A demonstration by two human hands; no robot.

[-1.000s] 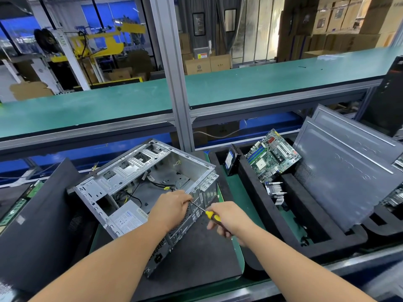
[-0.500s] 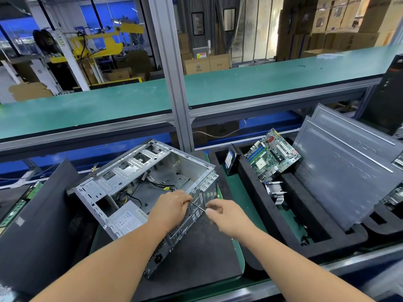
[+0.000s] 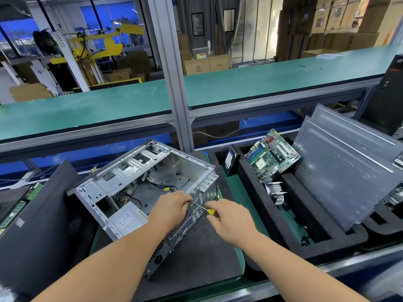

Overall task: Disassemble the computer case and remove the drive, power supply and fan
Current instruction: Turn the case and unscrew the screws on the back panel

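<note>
Head cam, only view here. The computer case (image 3: 139, 184) lies on its side on a dark foam mat (image 3: 202, 253), open side up, rear panel facing the person. The left hand (image 3: 172, 211) is curled over the case's near top edge, fingers wrapped down onto the rear panel, gripping the frame. The right hand (image 3: 231, 219) is just to the right of that grip, fingers curled round a screwdriver (image 3: 204, 209) with a yellow handle; only a bit of the handle pokes out. The metal shaft runs up and left from the right hand to the left hand's fingertips, with the tip against the rear panel right by those fingers. Can't tell what exactly the tip sits on, the left hand covers it.

Left of and just below the left-hand grip, the power supply (image 3: 127, 220) sits inside the case's near corner, label up, with cables (image 3: 157, 186) lying loose across the case floor beyond the hand.

Right of the screwdriver hand there's a black foam tray (image 3: 290, 234). In it: a drive (image 3: 230, 160) standing on edge in the nearest slot, then a motherboard (image 3: 271, 154) leaning tilted, a finned heatsink (image 3: 275, 191) below that, and grey side panels (image 3: 346, 177) leaning at the far right.
</note>
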